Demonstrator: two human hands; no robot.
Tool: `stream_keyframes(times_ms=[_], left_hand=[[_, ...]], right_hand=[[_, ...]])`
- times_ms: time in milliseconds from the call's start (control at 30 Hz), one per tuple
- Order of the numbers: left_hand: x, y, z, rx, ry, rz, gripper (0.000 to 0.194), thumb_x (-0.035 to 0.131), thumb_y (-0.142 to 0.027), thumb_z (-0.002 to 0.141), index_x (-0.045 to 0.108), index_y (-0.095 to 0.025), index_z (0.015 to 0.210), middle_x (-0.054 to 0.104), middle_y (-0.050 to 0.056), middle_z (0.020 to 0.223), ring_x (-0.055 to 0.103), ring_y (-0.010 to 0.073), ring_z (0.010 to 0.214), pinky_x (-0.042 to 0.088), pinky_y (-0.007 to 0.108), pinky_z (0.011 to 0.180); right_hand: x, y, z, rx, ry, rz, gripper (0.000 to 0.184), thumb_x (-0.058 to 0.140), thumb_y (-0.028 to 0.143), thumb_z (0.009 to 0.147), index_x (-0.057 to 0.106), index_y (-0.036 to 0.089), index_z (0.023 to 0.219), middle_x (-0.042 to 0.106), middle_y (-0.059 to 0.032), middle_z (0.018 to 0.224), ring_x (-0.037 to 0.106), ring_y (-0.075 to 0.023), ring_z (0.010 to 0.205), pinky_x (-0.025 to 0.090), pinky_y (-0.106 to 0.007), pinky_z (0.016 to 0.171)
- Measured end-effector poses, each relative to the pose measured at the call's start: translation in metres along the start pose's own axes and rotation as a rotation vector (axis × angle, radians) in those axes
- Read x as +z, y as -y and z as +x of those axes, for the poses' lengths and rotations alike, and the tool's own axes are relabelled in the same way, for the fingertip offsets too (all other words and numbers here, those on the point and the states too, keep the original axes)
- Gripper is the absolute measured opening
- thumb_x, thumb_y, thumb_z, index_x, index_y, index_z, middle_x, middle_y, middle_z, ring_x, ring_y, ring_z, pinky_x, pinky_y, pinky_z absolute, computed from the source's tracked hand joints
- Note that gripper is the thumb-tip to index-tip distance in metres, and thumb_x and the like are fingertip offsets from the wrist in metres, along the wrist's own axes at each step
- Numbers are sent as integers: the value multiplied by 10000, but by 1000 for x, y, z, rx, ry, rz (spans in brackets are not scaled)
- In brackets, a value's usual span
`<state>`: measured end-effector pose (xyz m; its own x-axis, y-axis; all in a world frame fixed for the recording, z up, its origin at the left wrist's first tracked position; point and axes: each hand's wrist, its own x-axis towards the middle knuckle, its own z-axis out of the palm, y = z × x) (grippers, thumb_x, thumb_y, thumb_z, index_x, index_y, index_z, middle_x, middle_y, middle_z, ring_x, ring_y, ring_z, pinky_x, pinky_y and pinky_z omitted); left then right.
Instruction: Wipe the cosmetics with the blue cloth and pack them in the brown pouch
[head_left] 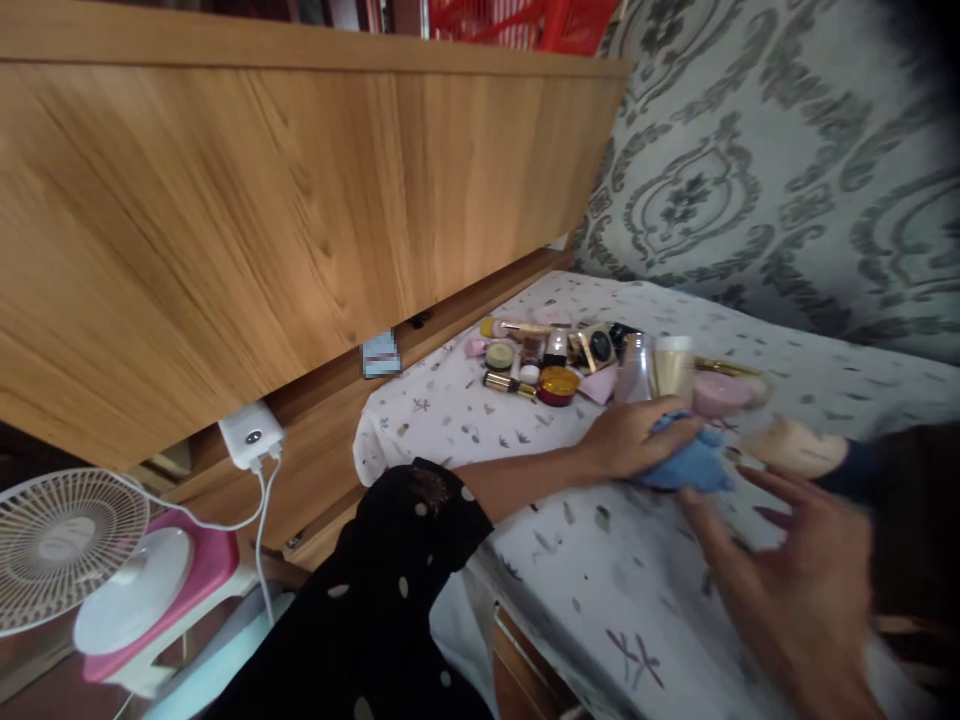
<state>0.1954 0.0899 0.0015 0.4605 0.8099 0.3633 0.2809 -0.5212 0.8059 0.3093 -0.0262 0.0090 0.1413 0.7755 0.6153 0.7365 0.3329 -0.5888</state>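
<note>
Black spotted sleeve leads to the left hand, closed around a crumpled blue cloth over the white printed cover, near assorted cosmetics. Blurred, the right hand is spread, thumb parted from fingers, beside the cloth; I cannot tell whether it touches.
</note>
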Motion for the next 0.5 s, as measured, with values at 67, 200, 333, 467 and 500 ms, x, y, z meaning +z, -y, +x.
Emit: stream_keyframes(times_ms=[67, 200, 333, 467, 500], left_hand=[[3, 6, 6, -84, 0, 28, 217, 481, -406, 970, 623, -249, 924, 676, 64, 894, 630, 205, 869, 488, 298, 777], [0, 6, 7, -85, 15, 52, 213, 488, -418, 978, 619, -253, 1014, 696, 99, 1014, 645, 222, 979, 490, 303, 826], [-10, 3, 3, -131, 102, 77, 329, 451, -445, 990, 590, -253, 1220, 681, 104, 1192, 632, 231, 1106, 493, 300, 874], [-11, 11, 9, -139, 179, 106, 421, 425, -435, 991, 524, -298, 1377, 705, 101, 1209, 623, 209, 1165, 482, 298, 903], [-8, 15, 12, -131, 194, 125, 451, 419, -437, 986, 498, -300, 1409, 699, 103, 1242, 619, 209, 1177, 483, 306, 909]], right_hand=[[8, 45, 5, -168, 18, 58, 292, 547, 505, 921, 580, 323, 1146, 621, -160, 1160, 566, -407, 1178, 495, -636, 922], [74, 165, 13, -541, 628, 487, 235, 516, 287, 958, 593, 264, 1179, 679, -94, 1144, 644, -256, 1108, 530, -447, 961], [169, 269, 5, -432, 1163, 478, 284, 545, 253, 926, 625, 108, 1157, 688, -167, 1168, 654, -249, 1104, 523, -353, 914], [224, 315, -12, -415, 1304, 459, 221, 469, 177, 944, 647, 97, 1045, 713, -180, 1125, 663, -255, 1078, 490, -317, 889], [230, 318, -15, -413, 1303, 484, 220, 451, 169, 949, 640, 98, 1036, 718, -178, 1108, 671, -248, 1045, 490, -308, 866]])
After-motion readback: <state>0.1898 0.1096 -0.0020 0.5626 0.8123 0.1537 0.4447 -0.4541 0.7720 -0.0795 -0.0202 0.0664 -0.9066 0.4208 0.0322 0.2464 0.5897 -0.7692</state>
